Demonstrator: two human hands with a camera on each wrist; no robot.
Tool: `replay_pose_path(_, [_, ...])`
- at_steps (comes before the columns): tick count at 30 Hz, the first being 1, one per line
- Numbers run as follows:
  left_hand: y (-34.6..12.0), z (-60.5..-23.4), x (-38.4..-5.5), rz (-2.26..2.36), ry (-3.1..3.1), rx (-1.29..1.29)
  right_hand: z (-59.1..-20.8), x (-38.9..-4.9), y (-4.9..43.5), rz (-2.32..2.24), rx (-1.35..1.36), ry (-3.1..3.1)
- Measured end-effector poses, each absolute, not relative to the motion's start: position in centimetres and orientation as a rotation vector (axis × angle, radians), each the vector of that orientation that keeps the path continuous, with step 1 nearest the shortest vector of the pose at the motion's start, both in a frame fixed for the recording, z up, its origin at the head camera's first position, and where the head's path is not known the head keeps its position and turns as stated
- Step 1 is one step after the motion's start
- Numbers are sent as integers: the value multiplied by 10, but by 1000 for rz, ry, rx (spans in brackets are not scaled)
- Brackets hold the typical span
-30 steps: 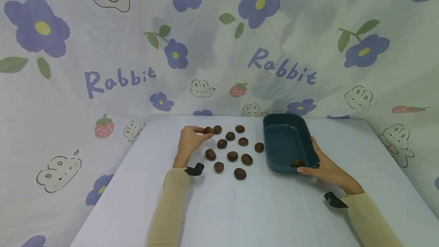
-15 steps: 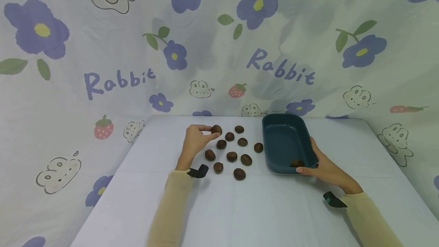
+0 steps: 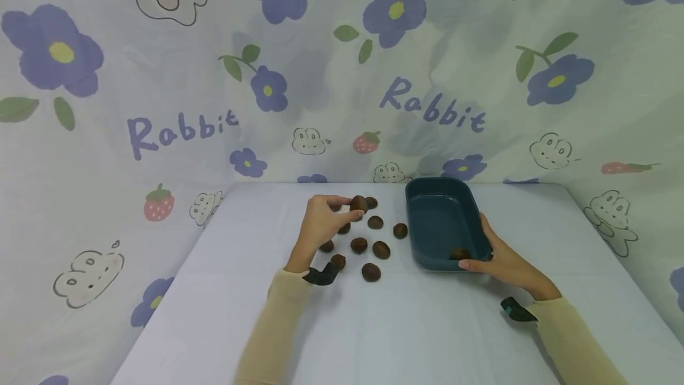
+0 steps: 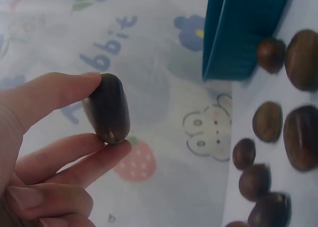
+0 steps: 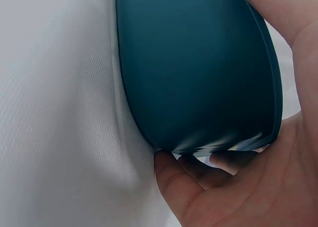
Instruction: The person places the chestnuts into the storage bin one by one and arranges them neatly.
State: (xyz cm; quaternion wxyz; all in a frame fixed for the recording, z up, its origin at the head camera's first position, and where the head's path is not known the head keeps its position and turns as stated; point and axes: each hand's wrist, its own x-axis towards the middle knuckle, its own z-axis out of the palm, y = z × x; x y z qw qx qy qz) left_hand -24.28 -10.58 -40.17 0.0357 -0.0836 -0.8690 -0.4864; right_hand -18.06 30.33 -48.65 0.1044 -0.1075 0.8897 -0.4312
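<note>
A brown chestnut [image 3: 358,204] is pinched between the thumb and fingertips of my left hand [image 3: 319,224], lifted above the other chestnuts. The left wrist view shows this chestnut [image 4: 108,109] from close by, against the patterned cloth. Several more chestnuts [image 3: 381,249] lie scattered on the table, some partly hidden behind the left hand. My right hand [image 3: 507,263] grips the near right corner of a deep teal rectangular dish [image 3: 443,218], its thumb at the near rim and its fingers along the outer side. One chestnut [image 3: 460,253] shows inside, at the near end.
The table wears a white cloth [image 3: 406,337]. A white hanging cloth [image 3: 320,88] printed with flowers, rabbits and lettering stands behind it and along the sides. One chestnut [image 3: 400,230] lies close to the dish's left wall.
My left hand has carried the pinched chestnut to the right, over the group on the table. The right hand still holds the dish in place. The head view has shifted slightly.
</note>
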Motion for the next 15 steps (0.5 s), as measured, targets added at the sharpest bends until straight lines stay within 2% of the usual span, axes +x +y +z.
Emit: replay_pose_path(15, [-49,-400,-236,-1320,-2756,-495,-486,-183,302,-1255,-295,2632])
